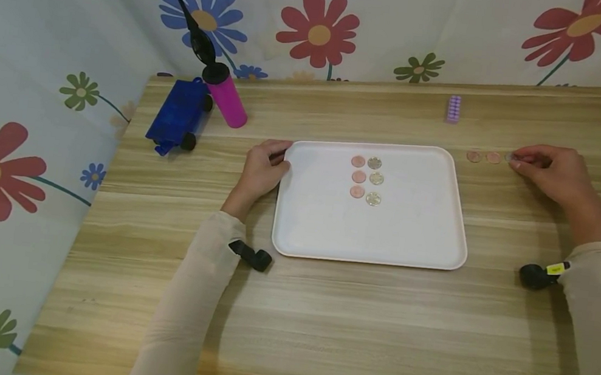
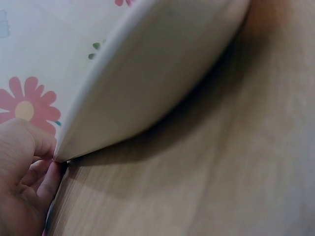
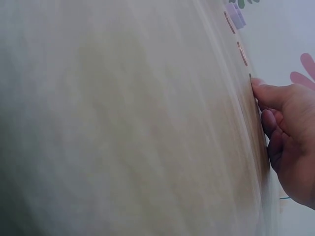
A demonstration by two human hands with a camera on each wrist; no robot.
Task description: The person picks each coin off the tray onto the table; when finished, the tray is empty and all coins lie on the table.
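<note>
At its far left corner the white tray point(image 1: 405, 235) is gripped by my left hand point(image 1: 263, 168); in the left wrist view the left hand's thumb and fingers point(image 2: 44, 147) meet at the rim. Two columns of coins lie on the tray: copper-coloured ones point(image 1: 358, 176) on the left, gold-coloured ones point(image 1: 376, 178) beside them. Right of the tray, two copper-coloured coins point(image 1: 493, 158) lie in a row on the table. My right hand point(image 1: 557, 175) pinches a coin point(image 1: 509, 157) at the end of that row, its fingertips partly covering it.
A purple studded block point(image 1: 453, 109) stands behind the row of coins. At the back left are a blue toy cart point(image 1: 177, 115) with black wheels and a pink bottle-like object point(image 1: 227, 101) with a black top. Flower-patterned cloth point(image 1: 372, 30) borders the wooden table point(image 1: 373, 329).
</note>
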